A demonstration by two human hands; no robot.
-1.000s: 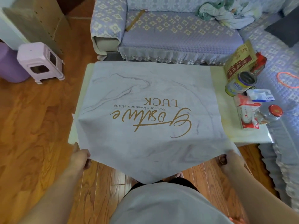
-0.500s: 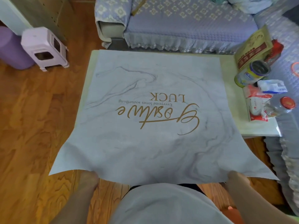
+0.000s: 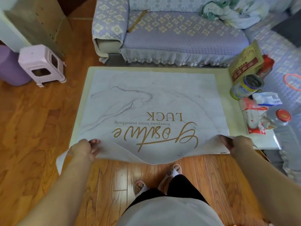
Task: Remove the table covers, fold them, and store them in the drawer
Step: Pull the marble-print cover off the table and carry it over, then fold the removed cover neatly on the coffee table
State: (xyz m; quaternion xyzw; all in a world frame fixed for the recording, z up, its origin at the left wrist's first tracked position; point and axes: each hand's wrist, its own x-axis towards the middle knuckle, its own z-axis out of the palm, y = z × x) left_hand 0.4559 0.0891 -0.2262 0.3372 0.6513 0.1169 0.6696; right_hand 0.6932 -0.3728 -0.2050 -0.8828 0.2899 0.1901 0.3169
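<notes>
Both hands pinch the near corners of the table cover (image 3: 151, 98): left hand (image 3: 84, 149) at its left corner, right hand (image 3: 239, 144) at the right. Cover lies flat on the table (image 3: 228, 101) ahead of the hands, near edge sagging between them. To fold clean, I'd keep tension even, carry both corners forward together, clear of the tin (image 3: 247, 87) and packets (image 3: 255, 116) beyond the right hand.

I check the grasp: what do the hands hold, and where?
Both hold the table cover: left hand at its near left corner, right hand at its near right corner.
</notes>
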